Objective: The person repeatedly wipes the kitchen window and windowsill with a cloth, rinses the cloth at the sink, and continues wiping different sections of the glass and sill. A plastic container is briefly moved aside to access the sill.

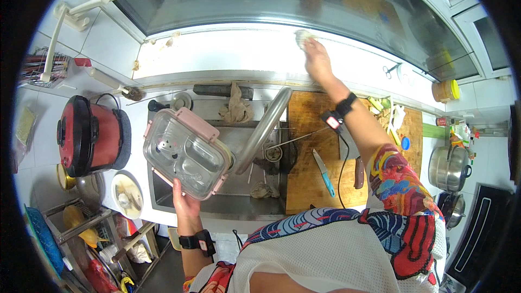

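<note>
My left hand [187, 207] grips a clear food container [185, 158] with pink locking clips by its near edge. The container hovers tilted above the left part of the steel sink [228, 209], its lid on; divided compartments show through. Far from my body, my right hand [319, 61] reaches over the white window ledge [228, 53]. Its fingers close on a small whitish scrubber or wad [303, 39], blurred, so its exact kind is unclear. The faucet spout [266, 130] slants over the sink just right of the container.
Right of the sink, a wooden cutting board [301, 187] bears a turquoise-handled knife [324, 174], a cleaver [358, 171] and vegetable scraps [376, 106]. A red electric pressure cooker [101, 134] and a plate [127, 195] stand left. A beige rag [236, 108] hangs behind the sink.
</note>
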Motion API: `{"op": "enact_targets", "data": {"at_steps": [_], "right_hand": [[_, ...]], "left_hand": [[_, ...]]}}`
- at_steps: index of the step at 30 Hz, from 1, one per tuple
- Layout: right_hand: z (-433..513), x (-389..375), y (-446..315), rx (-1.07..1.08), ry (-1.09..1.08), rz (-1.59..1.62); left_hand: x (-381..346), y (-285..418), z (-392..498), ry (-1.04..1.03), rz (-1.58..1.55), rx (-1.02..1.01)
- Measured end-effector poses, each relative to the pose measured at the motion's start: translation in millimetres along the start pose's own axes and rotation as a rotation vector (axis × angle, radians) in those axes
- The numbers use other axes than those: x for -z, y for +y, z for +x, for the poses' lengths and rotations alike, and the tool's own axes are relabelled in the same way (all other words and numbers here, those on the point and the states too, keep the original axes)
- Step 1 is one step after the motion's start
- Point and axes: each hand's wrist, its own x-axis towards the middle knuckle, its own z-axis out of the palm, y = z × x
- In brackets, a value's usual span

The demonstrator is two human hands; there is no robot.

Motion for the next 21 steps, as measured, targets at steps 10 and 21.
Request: {"op": "enact_targets", "data": {"at_steps": [10, 21], "right_hand": [[103.2, -67.1, -128.8, 0.462, -0.680, 0.322], [-19.5, 60.1, 86.1, -0.334, -0.037, -0.177]], "left_hand": [[-5.7, -2.4, -25.5, 0.004, 0.061, -0.027], [-2.1, -8.6, -30.5, -0.026, 0.061, 0.054]]}}
